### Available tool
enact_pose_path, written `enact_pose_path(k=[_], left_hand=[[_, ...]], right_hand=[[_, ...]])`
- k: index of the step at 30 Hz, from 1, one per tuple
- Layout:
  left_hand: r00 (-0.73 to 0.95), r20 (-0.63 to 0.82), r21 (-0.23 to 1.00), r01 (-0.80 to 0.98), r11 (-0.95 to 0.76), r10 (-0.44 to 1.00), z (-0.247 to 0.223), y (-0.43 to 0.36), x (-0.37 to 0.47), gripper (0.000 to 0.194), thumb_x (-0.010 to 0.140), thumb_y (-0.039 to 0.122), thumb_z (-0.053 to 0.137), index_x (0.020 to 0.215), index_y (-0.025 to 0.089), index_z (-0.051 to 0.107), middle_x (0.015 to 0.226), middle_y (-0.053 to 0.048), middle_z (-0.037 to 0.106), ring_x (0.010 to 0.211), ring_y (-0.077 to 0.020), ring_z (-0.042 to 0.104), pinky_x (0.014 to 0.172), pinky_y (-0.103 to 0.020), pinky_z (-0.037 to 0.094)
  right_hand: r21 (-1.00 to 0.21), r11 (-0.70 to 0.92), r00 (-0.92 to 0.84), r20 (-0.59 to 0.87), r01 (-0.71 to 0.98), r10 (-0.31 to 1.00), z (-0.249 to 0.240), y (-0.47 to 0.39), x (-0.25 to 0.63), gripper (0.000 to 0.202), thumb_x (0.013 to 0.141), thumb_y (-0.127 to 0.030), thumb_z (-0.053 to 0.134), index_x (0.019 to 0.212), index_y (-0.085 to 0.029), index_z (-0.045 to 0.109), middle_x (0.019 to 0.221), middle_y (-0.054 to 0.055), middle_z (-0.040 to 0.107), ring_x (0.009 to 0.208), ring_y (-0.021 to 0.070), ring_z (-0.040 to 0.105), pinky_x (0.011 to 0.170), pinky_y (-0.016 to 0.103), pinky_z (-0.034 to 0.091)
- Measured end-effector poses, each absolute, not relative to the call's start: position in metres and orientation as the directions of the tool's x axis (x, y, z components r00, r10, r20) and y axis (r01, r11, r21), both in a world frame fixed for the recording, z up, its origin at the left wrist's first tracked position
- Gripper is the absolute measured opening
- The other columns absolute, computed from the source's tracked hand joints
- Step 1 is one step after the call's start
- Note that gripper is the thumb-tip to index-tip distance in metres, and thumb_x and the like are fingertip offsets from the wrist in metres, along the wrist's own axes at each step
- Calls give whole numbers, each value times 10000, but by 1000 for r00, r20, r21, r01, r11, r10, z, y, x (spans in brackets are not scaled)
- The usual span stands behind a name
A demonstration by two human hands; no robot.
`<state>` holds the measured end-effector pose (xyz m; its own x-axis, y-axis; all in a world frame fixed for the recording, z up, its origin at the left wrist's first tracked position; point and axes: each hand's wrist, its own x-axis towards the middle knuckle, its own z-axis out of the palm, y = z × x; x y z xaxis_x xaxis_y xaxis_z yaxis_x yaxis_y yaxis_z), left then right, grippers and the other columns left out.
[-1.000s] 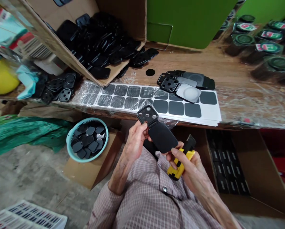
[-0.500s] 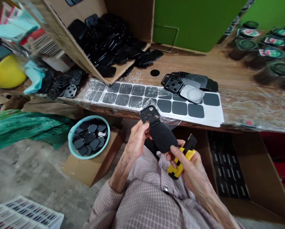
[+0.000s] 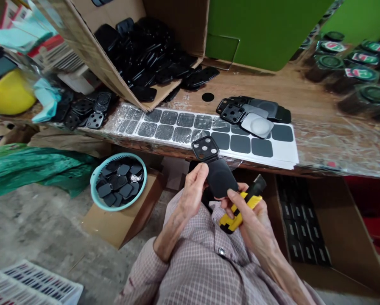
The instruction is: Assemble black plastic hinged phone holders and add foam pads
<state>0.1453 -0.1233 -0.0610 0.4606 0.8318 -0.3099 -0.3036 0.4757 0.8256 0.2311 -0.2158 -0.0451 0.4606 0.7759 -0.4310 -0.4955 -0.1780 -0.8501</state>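
Between my hands is an unfolded black hinged piece, its upper leaf pierced with round holes and its lower leaf a flat dark pad. My left hand pinches its left edge near the hinge. The thumb of my right hand presses the lower right corner, and the same hand also holds a yellow and black cutter. Just beyond, on the bench edge, lies a white sheet of dark rounded squares, partly under clear film. Several similar pieces are piled on the sheet.
A cardboard box of black pieces lies tipped on the bench. Lidded jars stand at the right. Below left, a light blue basket of pieces rests on a carton. An open carton sits under the bench.
My left hand has moved right and up along the piece, from its holed leaf to near the hinge. The holed leaf has shifted slightly right and up.
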Motion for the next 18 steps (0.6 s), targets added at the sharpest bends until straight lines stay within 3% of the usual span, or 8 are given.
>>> enact_pose_path(k=[2, 6, 10, 18], left_hand=[[554, -278, 786, -339, 517, 785, -61, -123, 137, 241, 852, 402, 641, 980, 201, 677, 900, -40, 680, 872, -177, 628, 749, -284, 490], [650, -213, 763, -355, 539, 730, -65, -130, 127, 525, 805, 235, 702, 1301, 273, 534, 1185, -58, 663, 1102, -201, 609, 966, -349, 453], [654, -185, 768, -369, 523, 733, -71, -136, 127, 679, 771, 176, 727, 1365, 307, 426, 1258, -66, 626, 1125, -205, 609, 954, -355, 481], [665, -212, 774, -332, 538, 716, -76, -138, 124, 860, 698, 166, 795, 1416, 335, 352, 1289, -64, 595, 1134, -214, 602, 964, -349, 489]], right_hand=[[-858, -175, 461, -420, -484, 782, -45, -215, 234, 194, 819, -346, 711, 830, -193, 592, 622, 1, 631, 488, 79, 459, 469, 199, 330], [-854, -165, 463, -419, -493, 781, -46, -215, 235, 200, 812, -340, 718, 844, -191, 589, 607, 4, 631, 477, 80, 465, 461, 198, 334], [-841, -168, 459, -436, -515, 774, -48, -216, 234, 221, 799, -343, 731, 868, -191, 586, 587, -2, 626, 463, 73, 459, 454, 188, 339], [-841, -147, 454, -420, -521, 786, -51, -219, 233, 226, 805, -351, 719, 871, -191, 573, 614, 1, 644, 457, 61, 461, 462, 182, 361]])
